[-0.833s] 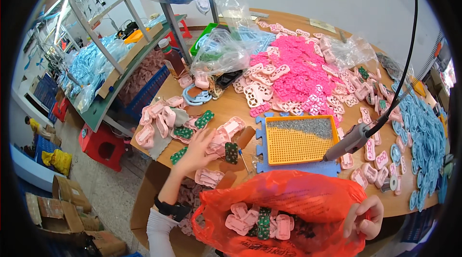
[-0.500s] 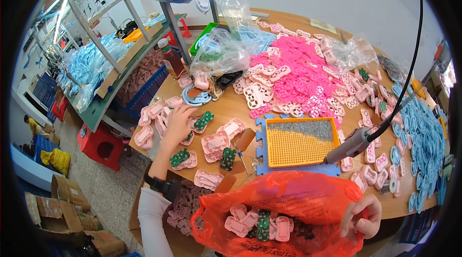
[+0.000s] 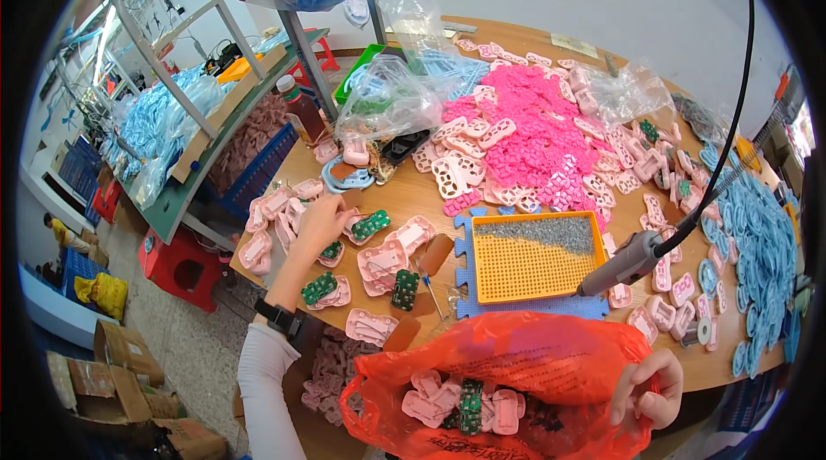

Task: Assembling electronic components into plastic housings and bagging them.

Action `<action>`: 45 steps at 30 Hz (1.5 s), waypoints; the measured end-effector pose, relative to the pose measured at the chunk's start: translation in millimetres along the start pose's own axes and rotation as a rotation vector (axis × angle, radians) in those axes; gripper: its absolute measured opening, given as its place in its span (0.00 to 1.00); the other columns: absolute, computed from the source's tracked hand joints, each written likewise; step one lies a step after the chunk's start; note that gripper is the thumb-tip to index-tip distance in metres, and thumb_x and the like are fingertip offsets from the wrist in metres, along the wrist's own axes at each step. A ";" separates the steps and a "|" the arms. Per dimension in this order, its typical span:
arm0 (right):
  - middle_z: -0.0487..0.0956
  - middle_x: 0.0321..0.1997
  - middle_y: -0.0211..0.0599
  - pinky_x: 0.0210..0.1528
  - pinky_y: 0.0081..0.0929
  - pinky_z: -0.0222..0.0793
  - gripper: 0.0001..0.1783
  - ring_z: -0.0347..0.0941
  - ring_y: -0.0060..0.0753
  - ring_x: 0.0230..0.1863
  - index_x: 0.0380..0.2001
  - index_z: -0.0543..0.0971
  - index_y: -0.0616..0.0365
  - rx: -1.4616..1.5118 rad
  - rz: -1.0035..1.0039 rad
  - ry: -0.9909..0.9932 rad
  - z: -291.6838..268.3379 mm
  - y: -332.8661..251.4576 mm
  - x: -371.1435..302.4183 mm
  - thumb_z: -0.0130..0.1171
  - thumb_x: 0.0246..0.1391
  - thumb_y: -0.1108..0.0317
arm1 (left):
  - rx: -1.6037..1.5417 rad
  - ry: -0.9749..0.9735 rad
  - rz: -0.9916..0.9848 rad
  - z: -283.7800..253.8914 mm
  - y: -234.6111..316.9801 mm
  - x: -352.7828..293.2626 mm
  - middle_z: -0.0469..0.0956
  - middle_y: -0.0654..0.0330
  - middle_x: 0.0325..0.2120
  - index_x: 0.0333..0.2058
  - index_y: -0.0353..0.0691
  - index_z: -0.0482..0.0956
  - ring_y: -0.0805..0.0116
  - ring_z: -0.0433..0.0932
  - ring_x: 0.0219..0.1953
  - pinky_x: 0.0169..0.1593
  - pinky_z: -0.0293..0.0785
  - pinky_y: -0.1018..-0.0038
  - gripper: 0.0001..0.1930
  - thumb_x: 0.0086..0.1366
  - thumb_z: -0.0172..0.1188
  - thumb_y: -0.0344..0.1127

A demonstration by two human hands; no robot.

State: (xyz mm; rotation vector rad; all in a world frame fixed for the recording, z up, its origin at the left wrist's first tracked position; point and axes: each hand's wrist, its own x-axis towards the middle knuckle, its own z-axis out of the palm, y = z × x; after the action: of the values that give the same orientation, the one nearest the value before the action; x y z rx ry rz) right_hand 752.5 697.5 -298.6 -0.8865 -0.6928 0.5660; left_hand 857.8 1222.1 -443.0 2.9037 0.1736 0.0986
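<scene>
My left hand (image 3: 322, 223) reaches over the table's left part, fingers pinched at the edge of a pink plastic shell with a green circuit board (image 3: 370, 226). The fingertips are partly hidden. Around it lie more pink shells (image 3: 277, 209) and another green circuit board (image 3: 319, 286). At the lower right my right hand (image 3: 647, 387) is closed on the rim of a red plastic bag (image 3: 516, 339), which hangs wide at the table's front edge. Inside the bag are several pink shells (image 3: 430, 397) and a green circuit board (image 3: 471, 407).
A yellow tray of small metal pieces (image 3: 538, 275) rests on a blue mat (image 3: 465, 245). Over it, at right, hangs an electric screwdriver (image 3: 624, 264) on a black cord. Bright pink parts (image 3: 538, 129) and blue parts (image 3: 757, 245) are heaped behind and to the right. A screwdriver (image 3: 433, 295) lies near the bag.
My left hand has shifted slightly down, and its fingers have drawn together at the pink shell. My right hand and the red bag stay almost where they were.
</scene>
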 end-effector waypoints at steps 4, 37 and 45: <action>0.72 0.30 0.66 0.07 0.12 0.60 0.14 0.63 0.23 0.06 0.45 0.57 0.71 0.006 0.002 -0.008 -1.9 0.3 0.4 0.42 0.58 0.77 | 0.108 0.037 0.270 5.1 -4.8 -20.3 0.69 0.54 0.44 0.39 0.39 0.73 0.57 0.70 0.46 0.47 0.68 0.65 0.16 0.49 0.63 0.30; 0.73 0.27 0.63 0.05 0.12 0.56 0.12 0.62 0.23 0.05 0.43 0.59 0.69 -0.070 0.031 0.066 0.4 -1.9 1.4 0.44 0.58 0.75 | -0.152 0.410 0.173 -14.2 -32.5 62.5 0.71 0.51 0.46 0.47 0.40 0.73 0.53 0.69 0.49 0.51 0.67 0.65 0.25 0.50 0.65 0.42; 0.73 0.26 0.62 0.06 0.13 0.56 0.12 0.61 0.24 0.05 0.43 0.59 0.69 -0.106 0.056 0.123 -0.5 -3.7 3.5 0.45 0.58 0.74 | 0.284 0.324 -0.245 29.8 16.5 109.2 0.72 0.46 0.42 0.45 0.43 0.73 0.48 0.68 0.48 0.53 0.62 0.54 0.31 0.46 0.64 0.57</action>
State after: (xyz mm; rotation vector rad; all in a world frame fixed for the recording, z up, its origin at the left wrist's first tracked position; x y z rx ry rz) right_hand 755.7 697.7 -294.6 -1.0334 -0.5918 0.5240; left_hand 970.3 1213.2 -462.3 3.0949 0.6443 0.5436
